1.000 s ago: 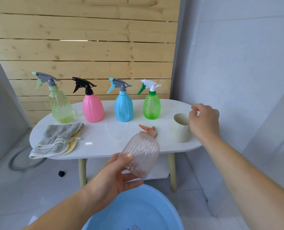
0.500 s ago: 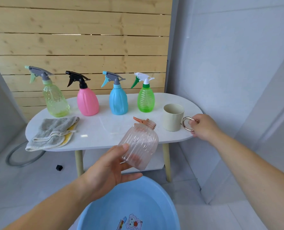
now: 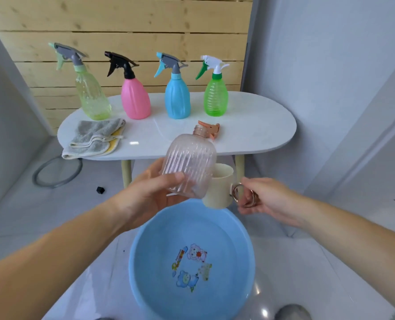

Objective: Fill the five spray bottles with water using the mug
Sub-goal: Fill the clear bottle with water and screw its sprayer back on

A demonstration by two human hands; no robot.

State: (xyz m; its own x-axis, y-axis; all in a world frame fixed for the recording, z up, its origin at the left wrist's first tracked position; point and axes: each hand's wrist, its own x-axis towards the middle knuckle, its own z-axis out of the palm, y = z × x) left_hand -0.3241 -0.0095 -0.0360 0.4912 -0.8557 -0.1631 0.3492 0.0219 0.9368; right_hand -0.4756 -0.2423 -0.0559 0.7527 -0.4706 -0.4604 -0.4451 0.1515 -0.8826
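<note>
My left hand [image 3: 150, 195] grips the uncapped clear pink bottle [image 3: 188, 168] above the blue basin [image 3: 191, 257], and my right hand [image 3: 264, 199] holds the cream mug [image 3: 219, 192] by its metal ring handle just beside it. The bottle hides the mug's left side; its orange spray head [image 3: 210, 130] lies on the counter [image 3: 249, 125], half hidden behind the neck.

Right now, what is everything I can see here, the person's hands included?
Spray bottles with heads on: four; pale green, pink, blue, green; row at table's back.
Open bottle: one, clear pink, in left hand.
Spray head: one, orange, on table.
Mug: one, cream, held above basin.
Cloth: one, grey, table's left.
Table: one, white.
Basin: one, blue, floor.
Ring: one, grey, floor.
Left hand: holds bottle.
Right hand: holds mug's handle.
</note>
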